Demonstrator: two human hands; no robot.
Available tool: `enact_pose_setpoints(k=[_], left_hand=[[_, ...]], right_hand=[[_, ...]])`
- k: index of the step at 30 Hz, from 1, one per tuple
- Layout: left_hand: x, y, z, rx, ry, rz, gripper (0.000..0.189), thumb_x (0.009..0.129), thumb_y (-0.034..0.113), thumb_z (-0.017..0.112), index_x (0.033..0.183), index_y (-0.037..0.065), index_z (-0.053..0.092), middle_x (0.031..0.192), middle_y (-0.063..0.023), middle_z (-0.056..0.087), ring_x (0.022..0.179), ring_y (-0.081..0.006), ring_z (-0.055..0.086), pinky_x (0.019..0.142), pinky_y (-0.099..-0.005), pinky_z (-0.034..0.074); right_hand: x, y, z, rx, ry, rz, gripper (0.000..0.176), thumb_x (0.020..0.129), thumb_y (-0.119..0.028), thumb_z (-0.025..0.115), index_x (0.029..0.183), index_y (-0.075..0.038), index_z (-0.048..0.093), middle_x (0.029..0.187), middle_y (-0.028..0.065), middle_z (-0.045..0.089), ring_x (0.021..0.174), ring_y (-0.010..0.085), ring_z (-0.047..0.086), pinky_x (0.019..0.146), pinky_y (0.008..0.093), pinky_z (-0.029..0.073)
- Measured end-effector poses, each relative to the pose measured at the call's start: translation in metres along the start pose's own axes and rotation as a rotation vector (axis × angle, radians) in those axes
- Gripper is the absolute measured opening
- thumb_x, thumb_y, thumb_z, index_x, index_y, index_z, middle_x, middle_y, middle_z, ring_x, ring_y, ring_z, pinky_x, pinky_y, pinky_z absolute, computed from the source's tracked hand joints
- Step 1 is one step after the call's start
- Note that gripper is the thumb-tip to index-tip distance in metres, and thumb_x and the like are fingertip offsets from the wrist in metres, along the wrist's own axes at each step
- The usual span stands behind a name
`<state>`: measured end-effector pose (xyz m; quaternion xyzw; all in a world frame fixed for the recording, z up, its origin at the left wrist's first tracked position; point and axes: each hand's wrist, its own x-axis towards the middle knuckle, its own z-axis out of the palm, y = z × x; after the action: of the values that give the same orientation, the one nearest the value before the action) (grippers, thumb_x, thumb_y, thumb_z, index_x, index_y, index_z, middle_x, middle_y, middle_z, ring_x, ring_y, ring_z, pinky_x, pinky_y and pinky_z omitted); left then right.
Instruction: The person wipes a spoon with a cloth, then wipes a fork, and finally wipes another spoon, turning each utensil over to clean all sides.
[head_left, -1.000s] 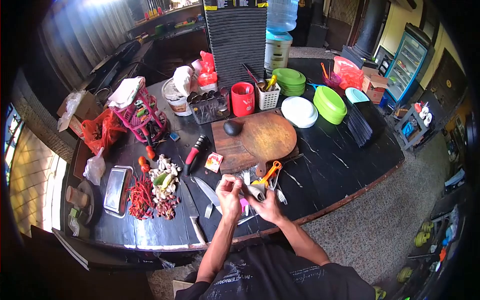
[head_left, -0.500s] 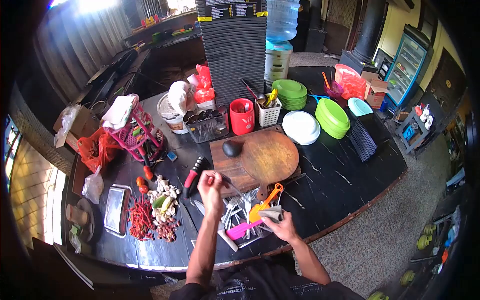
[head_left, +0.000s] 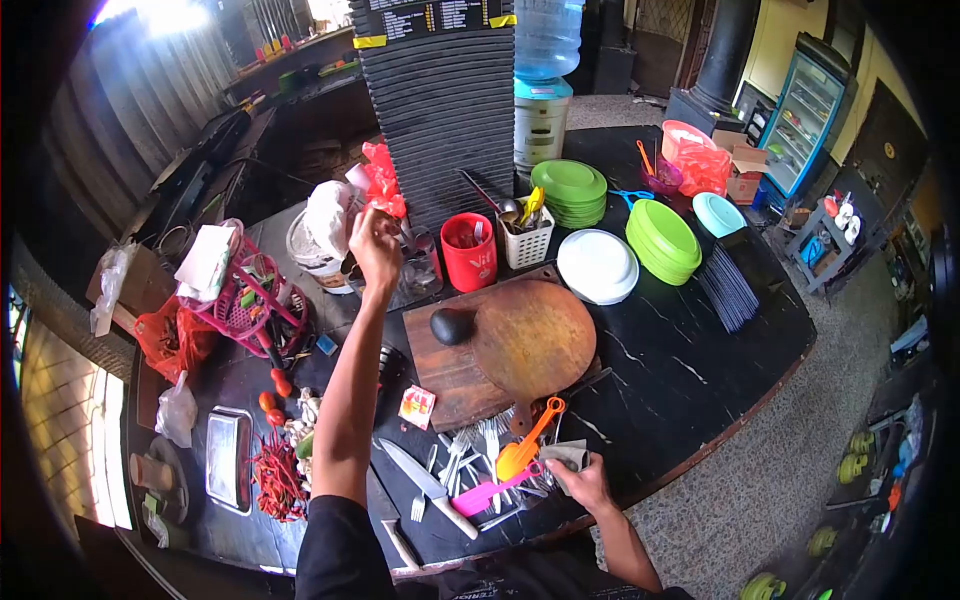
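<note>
My left hand [head_left: 376,252] is stretched far forward, its fingers pinched together over the clear cutlery tray [head_left: 418,283]; whatever they hold is too small to make out. Close to my body, my right hand [head_left: 588,486] grips a folded grey cloth [head_left: 567,456]. Beside the cloth lie an orange spatula [head_left: 517,458] and a pink spatula [head_left: 480,497], on a heap of metal forks and spoons [head_left: 462,455]. A large knife [head_left: 428,485] rests left of the heap, with a loose fork [head_left: 418,507] next to it.
Wooden boards [head_left: 540,340] bear a dark rounded object [head_left: 452,325]. Behind stand a red container [head_left: 468,255], a white utensil basket [head_left: 528,243] and green plates [head_left: 568,190]. Red chillies [head_left: 277,480] and a metal tray [head_left: 229,460] lie left. A small red-and-white packet [head_left: 417,407] sits by the boards.
My left hand has moved forward and left, from above the cutlery heap to the clear tray. My right hand still holds the cloth. The view has shifted slightly, and the packet has come into sight.
</note>
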<state>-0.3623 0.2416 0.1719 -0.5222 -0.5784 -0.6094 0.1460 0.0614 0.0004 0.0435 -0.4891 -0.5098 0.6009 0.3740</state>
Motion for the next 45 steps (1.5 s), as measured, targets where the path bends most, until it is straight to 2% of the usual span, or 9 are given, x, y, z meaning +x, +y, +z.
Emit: enact_pose_setpoints(k=[10, 13, 19, 24, 26, 29, 31, 34, 45], left_hand=[[-0.048, -0.054, 0.03, 0.789, -0.496, -0.094, 0.029, 0.08, 0.026, 0.067, 0.107, 0.016, 0.073, 0.101, -0.0113, 0.069, 0.116, -0.035, 0.052, 0.087, -0.05, 0.043], [-0.065, -0.05, 0.033, 0.904, -0.487, 0.111, 0.058, 0.086, 0.035, 0.061, 0.141, 0.02, 0.05, 0.129, -0.0196, 0.053, 0.125, -0.0406, 0.043, 0.091, -0.0588, 0.038], [-0.082, -0.005, 0.021, 0.781, -0.542, -0.007, 0.079, 0.087, 0.038, 0.061, 0.154, 0.015, 0.028, 0.147, -0.0302, 0.035, 0.138, -0.05, 0.027, 0.105, -0.0749, 0.02], [-0.13, 0.059, 0.009, 0.519, -0.488, 0.162, 0.028, 0.093, 0.034, 0.062, 0.09, 0.006, 0.065, 0.091, -0.0164, 0.063, 0.093, -0.0357, 0.058, 0.08, -0.0515, 0.045], [-0.173, 0.107, 0.004, 0.174, -0.625, -0.197, 0.039, 0.099, 0.034, 0.054, 0.081, 0.001, 0.066, 0.068, -0.0253, 0.062, 0.065, -0.044, 0.064, 0.062, -0.0515, 0.05], [-0.258, 0.129, -0.007, -0.012, -1.062, -0.216, 0.032, 0.1, 0.03, 0.052, 0.09, 0.001, 0.063, 0.069, -0.0271, 0.062, 0.067, -0.047, 0.063, 0.062, -0.0527, 0.051], [-0.292, 0.157, -0.023, -0.303, -1.183, -0.26, 0.018, 0.076, 0.008, 0.063, 0.093, 0.002, 0.063, 0.083, -0.0232, 0.065, 0.079, -0.0408, 0.064, 0.072, -0.0482, 0.053], [-0.326, 0.169, -0.033, -0.257, -1.186, 0.183, 0.03, 0.065, 0.005, 0.065, 0.095, 0.006, 0.068, 0.099, -0.0137, 0.068, 0.097, -0.0329, 0.062, 0.087, -0.04, 0.052], [-0.335, 0.191, -0.036, 0.084, -1.363, 0.449, 0.016, 0.065, 0.013, 0.073, 0.081, 0.013, 0.073, 0.107, -0.0037, 0.057, 0.106, -0.0263, 0.054, 0.086, -0.0371, 0.051]], right_hand=[[0.004, -0.016, -0.004, -0.055, -0.025, 0.068, 0.022, 0.086, -0.013, 0.076, 0.103, 0.0, 0.073, 0.095, 0.0059, 0.075, 0.085, 0.0131, 0.069, 0.076, 0.0291, 0.054], [0.004, -0.015, -0.004, -0.065, -0.019, 0.034, 0.021, 0.086, -0.012, 0.075, 0.103, 0.0, 0.073, 0.095, 0.0065, 0.075, 0.086, 0.0129, 0.068, 0.076, 0.029, 0.053], [-0.003, -0.019, -0.003, -0.042, -0.006, 0.061, 0.023, 0.086, -0.016, 0.076, 0.103, -0.001, 0.073, 0.092, 0.0043, 0.073, 0.081, 0.011, 0.066, 0.072, 0.0273, 0.052], [-0.002, -0.007, -0.022, 0.027, 0.098, -0.047, 0.024, 0.086, -0.014, 0.076, 0.106, -0.001, 0.073, 0.092, 0.0018, 0.072, 0.079, 0.008, 0.064, 0.069, 0.0253, 0.051], [-0.008, -0.005, -0.034, 0.008, 0.2, 0.005, 0.025, 0.085, -0.014, 0.076, 0.105, 0.0, 0.073, 0.093, 0.003, 0.072, 0.081, 0.0091, 0.065, 0.072, 0.0261, 0.052], [-0.017, -0.011, -0.049, 0.021, 0.271, 0.001, 0.024, 0.084, -0.015, 0.077, 0.103, 0.001, 0.072, 0.095, 0.0042, 0.072, 0.084, 0.0117, 0.066, 0.076, 0.0282, 0.052], [-0.024, -0.003, -0.057, 0.019, 0.308, 0.008, 0.024, 0.084, -0.015, 0.077, 0.103, 0.001, 0.072, 0.096, 0.0043, 0.072, 0.085, 0.0118, 0.066, 0.077, 0.0282, 0.052], [-0.034, -0.007, -0.058, 0.048, 0.326, 0.008, 0.024, 0.084, -0.014, 0.077, 0.103, 0.0, 0.071, 0.097, 0.0043, 0.071, 0.088, 0.0119, 0.065, 0.078, 0.0282, 0.052], [-0.065, 0.008, -0.039, 0.17, 0.161, 0.011, 0.021, 0.085, -0.008, 0.075, 0.105, -0.003, 0.071, 0.099, 0.0015, 0.07, 0.088, 0.0087, 0.064, 0.078, 0.0257, 0.052]])
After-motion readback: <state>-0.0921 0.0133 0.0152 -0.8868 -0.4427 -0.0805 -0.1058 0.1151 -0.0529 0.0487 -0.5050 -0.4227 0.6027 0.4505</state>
